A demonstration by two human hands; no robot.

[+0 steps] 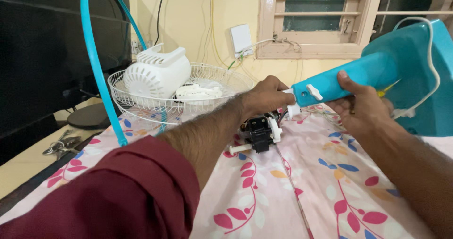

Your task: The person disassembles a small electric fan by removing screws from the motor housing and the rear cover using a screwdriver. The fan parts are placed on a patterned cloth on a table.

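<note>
We list: left hand [265,95], fingers curled over the top end of the turquoise fan stand [347,80], above the black fan motor [258,131] on the floral cloth [302,192]; right hand [363,108], fingers wrapped beneath the stand; white wire guard [222,76] holding white motor housing [155,74]; keys [60,144] on the surface.

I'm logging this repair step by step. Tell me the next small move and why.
Probably steady the turquoise fan stand with the right hand while the left hand eases the motor at its neck end, since the motor lies bare on the floral cloth, wires showing.
</note>
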